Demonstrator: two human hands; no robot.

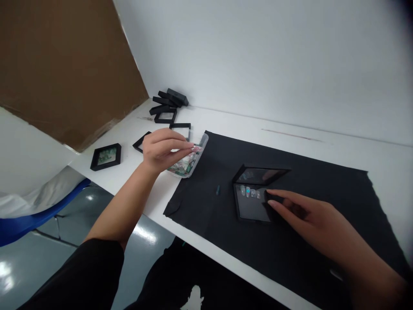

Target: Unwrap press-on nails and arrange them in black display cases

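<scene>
My left hand (166,148) is raised over a clear plastic tub (204,141) of small false nails (184,165). Thumb and forefinger pinch a small pinkish false nail (196,149). A hinged black display frame (253,211) lies opened on a black mat, its lid tilted up at the back. Several decorated false nails (251,192) sit in a row along its inner far side. My right hand (300,211) grips the right edge of the frame between thumb and fingers. One dark false nail (218,190) lies loose on the mat, left of the frame.
The black mat (322,181) covers much of the white table (226,144). A black frame with green pieces (106,156) stands near the left edge. More black frames (166,103) are piled by the wall. A blue chair (41,219) is at the lower left.
</scene>
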